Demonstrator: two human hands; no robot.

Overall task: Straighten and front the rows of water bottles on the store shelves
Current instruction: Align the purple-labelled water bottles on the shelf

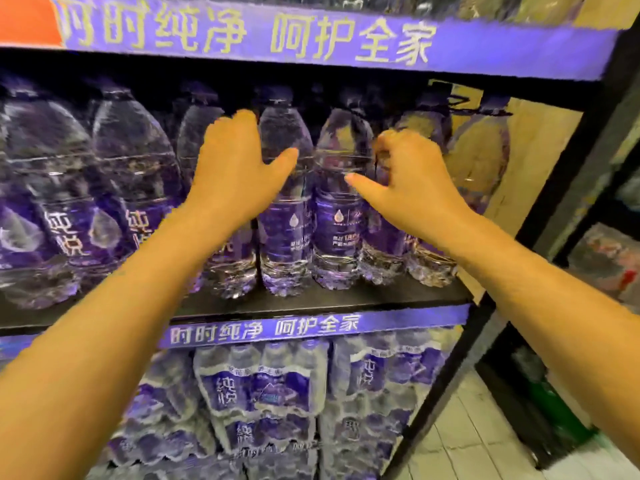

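Note:
Clear water bottles with purple labels stand in a row on the middle shelf point(311, 299). My left hand point(239, 168) lies flat against the upper part of one medium bottle point(228, 268), fingers reaching past its shoulder. Its thumb is spread onto the neighbouring bottle point(282, 216). My right hand point(408, 178) is hooked with curled fingers over the shoulder of another bottle point(381, 258), thumb pointing left onto the bottle beside it point(337, 230). Both covered bottles show only their lower parts. Two larger bottles point(114, 174) stand at the left.
Shrink-wrapped packs of small bottles point(263, 393) fill the shelf below. A purple banner strip point(242, 36) runs along the shelf above. The black rack upright point(568, 188) closes the right end, with tiled floor point(467, 438) beyond it.

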